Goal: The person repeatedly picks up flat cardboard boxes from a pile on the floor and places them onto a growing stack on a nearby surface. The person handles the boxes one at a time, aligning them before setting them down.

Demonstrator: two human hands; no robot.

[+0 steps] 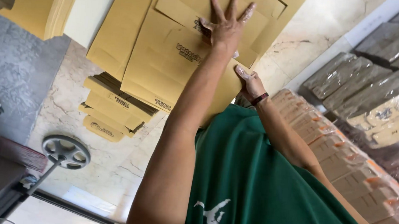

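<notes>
My left hand (226,27) lies flat with its fingers spread on a large flat brown cardboard carton blank (165,63) with dark print. My right hand (250,83), with a dark band on its wrist, grips the near edge of the same blank. The blank is held up in front of my green shirt, over a marble floor. More flat brown sheets (121,31) lie behind and beside it, partly covered by it.
A low stack of folded brown cartons (110,113) lies on the marble floor (69,93). Plastic-wrapped bundles of cartons (359,174) fill the right side. A grey hand wheel (65,152) on a machine stands at lower left, beside a grey surface (11,66).
</notes>
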